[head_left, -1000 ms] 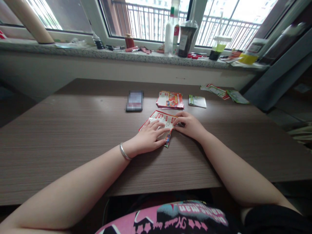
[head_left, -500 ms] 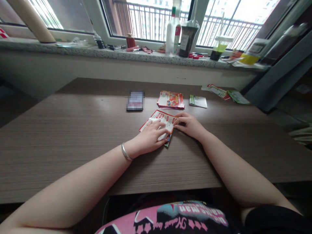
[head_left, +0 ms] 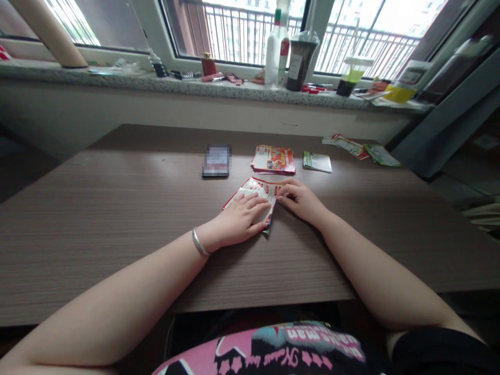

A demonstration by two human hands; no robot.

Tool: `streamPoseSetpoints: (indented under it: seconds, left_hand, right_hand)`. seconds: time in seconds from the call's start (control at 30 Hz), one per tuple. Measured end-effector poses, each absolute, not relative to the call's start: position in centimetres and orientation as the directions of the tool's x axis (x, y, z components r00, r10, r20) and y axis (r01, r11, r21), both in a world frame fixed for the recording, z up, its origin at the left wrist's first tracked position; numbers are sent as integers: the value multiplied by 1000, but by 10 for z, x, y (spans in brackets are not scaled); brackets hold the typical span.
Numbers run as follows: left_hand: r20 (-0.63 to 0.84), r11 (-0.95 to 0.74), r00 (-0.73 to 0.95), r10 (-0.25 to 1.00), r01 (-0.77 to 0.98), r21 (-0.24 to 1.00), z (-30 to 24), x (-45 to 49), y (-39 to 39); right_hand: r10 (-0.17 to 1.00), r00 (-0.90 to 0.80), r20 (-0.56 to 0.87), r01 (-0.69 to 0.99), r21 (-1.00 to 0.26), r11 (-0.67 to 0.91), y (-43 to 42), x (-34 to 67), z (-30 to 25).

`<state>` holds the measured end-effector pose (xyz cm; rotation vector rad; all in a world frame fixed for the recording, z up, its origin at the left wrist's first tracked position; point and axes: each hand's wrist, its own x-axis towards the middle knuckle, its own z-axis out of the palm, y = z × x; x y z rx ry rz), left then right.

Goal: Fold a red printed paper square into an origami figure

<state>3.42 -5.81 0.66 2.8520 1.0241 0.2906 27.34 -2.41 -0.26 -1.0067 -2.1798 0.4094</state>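
On the brown wood-grain table, left hand presses open-palmed on a red-and-white folded paper leaflet, right hand pinching its edge; probably light, limp, best gripped at edges.

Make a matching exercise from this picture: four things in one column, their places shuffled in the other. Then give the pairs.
Things
1. left hand
2. phone
3. white bottle
4. green slip

Places
A. on the windowsill
B. flat on the folded leaflet
C. right of the red stack
D. left of the red stack

Pairs: 1-B, 2-D, 3-A, 4-C
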Motion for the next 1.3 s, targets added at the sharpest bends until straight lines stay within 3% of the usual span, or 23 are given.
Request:
streamPoseSetpoints:
  seconds: [0.27,0.5,0.8,1.07,1.3]
  left_hand:
    - [189,-698,677,712,712,77,13,36,-69]
    - [179,-727,704,687,671,149,5,35,-63]
    - [149,-726,711,687,664,182,7,35,-60]
    - [121,-730,720,683,666,154,5,34,-59]
    - [75,-678,673,735,730,92,4,37,-58]
  right_hand:
    - [736,-500,457,566,-471,677,-21,282,-3]
    - [684,-564,463,555,-401,729,-21,273,-6]
    - [749,-457,481,571,-487,661,-21,268,-7]
    - [796,-388,464,610,-519,599,-18,266,-4]
    - [852,-257,456,573,-638,514,-17,260,-5]
